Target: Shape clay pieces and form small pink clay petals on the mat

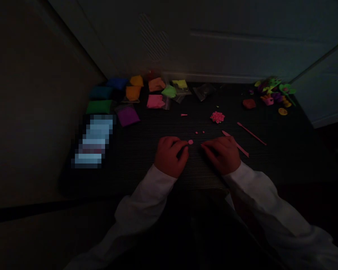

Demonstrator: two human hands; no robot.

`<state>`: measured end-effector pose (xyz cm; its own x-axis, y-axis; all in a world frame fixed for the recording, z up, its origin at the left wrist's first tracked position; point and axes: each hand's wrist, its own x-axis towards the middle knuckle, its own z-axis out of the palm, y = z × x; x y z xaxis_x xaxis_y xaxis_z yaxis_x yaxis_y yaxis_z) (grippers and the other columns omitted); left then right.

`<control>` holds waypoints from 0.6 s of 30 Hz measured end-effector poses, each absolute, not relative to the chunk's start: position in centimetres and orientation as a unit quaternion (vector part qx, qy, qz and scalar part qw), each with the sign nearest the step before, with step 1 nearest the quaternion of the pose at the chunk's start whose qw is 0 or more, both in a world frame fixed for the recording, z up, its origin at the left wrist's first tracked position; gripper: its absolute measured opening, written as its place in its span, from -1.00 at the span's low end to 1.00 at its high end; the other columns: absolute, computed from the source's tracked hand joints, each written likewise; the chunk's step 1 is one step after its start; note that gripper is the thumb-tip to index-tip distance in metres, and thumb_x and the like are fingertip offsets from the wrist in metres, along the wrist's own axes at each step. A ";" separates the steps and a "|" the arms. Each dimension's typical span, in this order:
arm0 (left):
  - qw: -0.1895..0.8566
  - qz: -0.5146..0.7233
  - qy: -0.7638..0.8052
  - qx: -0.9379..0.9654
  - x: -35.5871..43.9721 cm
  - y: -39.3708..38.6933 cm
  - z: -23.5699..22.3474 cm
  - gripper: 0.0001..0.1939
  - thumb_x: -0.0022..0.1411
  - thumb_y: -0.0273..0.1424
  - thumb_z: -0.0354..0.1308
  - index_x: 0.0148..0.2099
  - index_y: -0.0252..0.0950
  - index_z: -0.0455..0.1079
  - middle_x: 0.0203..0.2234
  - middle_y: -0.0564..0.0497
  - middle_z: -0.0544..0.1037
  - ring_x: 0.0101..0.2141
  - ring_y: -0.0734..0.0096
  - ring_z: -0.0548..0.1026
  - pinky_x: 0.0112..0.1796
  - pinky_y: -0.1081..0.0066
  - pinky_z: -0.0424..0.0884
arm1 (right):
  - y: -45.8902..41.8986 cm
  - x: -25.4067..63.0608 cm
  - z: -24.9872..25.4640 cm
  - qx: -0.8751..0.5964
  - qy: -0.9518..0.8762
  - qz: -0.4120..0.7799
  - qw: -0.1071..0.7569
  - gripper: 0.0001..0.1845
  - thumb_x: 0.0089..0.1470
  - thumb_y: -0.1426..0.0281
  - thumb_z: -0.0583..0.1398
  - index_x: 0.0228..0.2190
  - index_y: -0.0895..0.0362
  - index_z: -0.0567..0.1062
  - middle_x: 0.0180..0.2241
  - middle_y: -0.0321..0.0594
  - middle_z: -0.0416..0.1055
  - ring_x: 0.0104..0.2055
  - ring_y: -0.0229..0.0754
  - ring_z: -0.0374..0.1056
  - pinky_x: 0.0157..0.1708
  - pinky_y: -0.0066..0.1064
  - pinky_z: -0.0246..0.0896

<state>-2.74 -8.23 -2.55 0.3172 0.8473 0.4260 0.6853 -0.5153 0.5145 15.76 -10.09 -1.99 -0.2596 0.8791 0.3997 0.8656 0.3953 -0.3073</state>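
In the dim head view, my left hand is closed, thumb and index finger pinched at the edge of a small flat pink clay disc. Across from it, my right hand has its thumb and index fingertips together; whatever they may hold is too small to make out. Two tiny pink clay bits lie on the dark table just beyond the fingers. A ruffled pink clay flower sits farther back, with a small pink cone-shaped piece to its left.
A pink modelling knife, partly behind my right hand, and a thin pink stick tool lie at right. Colourful clay flowers and a red lump stand behind. Bagged clay, including purple, and a lit phone occupy the left.
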 end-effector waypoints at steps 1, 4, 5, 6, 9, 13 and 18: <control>0.120 0.337 0.477 0.802 -2.7 -8.2 -2.5 -0.80 0.05 -0.41 0.01 -0.25 -0.28 0.38 -0.37 -0.04 0.36 -0.26 0.35 0.30 -0.20 0.27 0.24 | -10.1 15.8 -2.0 -0.549 -0.793 0.010 0.263 -0.85 -0.01 0.35 0.07 -0.39 0.09 0.43 -0.44 -0.28 0.43 -0.38 -0.26 0.27 -0.27 -0.34 -0.06; 0.120 0.341 0.476 0.802 -2.7 -8.2 -2.4 -0.81 0.05 -0.41 0.01 -0.27 -0.29 0.38 -0.39 -0.04 0.38 -0.28 0.37 0.31 -0.21 0.29 0.25 | -10.2 15.8 -1.8 -0.545 -0.796 0.004 0.265 -0.86 -0.01 0.36 0.07 -0.39 0.10 0.42 -0.44 -0.29 0.43 -0.38 -0.27 0.27 -0.27 -0.34 -0.05; 0.124 0.345 0.474 0.801 -2.7 -8.2 -2.3 -0.81 0.05 -0.41 0.01 -0.27 -0.29 0.38 -0.40 -0.03 0.39 -0.29 0.37 0.31 -0.21 0.29 0.25 | -10.2 15.8 -1.8 -0.544 -0.797 0.005 0.263 -0.86 -0.01 0.36 0.07 -0.39 0.10 0.42 -0.44 -0.29 0.43 -0.38 -0.26 0.27 -0.27 -0.34 -0.05; 0.134 0.349 0.474 0.797 -2.7 -8.2 -2.1 -0.81 0.05 -0.41 0.01 -0.27 -0.29 0.38 -0.40 -0.03 0.40 -0.30 0.38 0.32 -0.21 0.29 0.25 | -10.2 15.8 -1.7 -0.544 -0.797 0.007 0.261 -0.86 -0.01 0.37 0.07 -0.39 0.10 0.41 -0.43 -0.29 0.43 -0.37 -0.26 0.27 -0.27 -0.33 -0.05; 0.242 0.368 0.481 0.758 -2.7 -8.4 -1.7 -0.79 0.08 -0.41 -0.02 -0.20 -0.28 0.33 -0.37 0.00 0.46 -0.29 0.41 0.37 -0.20 0.32 0.27 | -10.3 15.7 -1.5 -0.544 -0.797 0.017 0.261 -0.86 -0.01 0.37 0.07 -0.39 0.10 0.41 -0.42 -0.29 0.43 -0.37 -0.26 0.27 -0.26 -0.33 -0.05; 0.491 0.358 0.460 0.647 -2.5 -8.7 -1.4 -0.70 0.13 -0.38 -0.08 -0.06 -0.28 0.20 -0.39 0.02 0.50 -0.38 0.47 0.43 -0.33 0.41 0.34 | -10.5 15.3 -1.4 -0.535 -0.791 0.012 0.297 -0.87 -0.02 0.37 0.08 -0.39 0.11 0.41 -0.44 -0.28 0.43 -0.38 -0.27 0.26 -0.26 -0.34 -0.03; 0.579 0.364 0.450 0.574 -2.3 -8.6 -1.2 -0.67 0.10 -0.40 -0.05 -0.05 -0.31 0.18 -0.42 -0.01 0.51 -0.41 0.45 0.45 -0.41 0.42 0.36 | -10.7 14.4 -1.6 -0.524 -0.799 0.012 0.296 -0.85 -0.01 0.37 0.08 -0.36 0.10 0.42 -0.44 -0.27 0.42 -0.38 -0.27 0.25 -0.28 -0.32 -0.05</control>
<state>-2.26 -8.58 -1.21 0.3300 0.9383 -0.1031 0.0954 0.0755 0.9926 14.45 -10.69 -1.62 -0.2760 0.8432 0.4612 0.8295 0.4514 -0.3288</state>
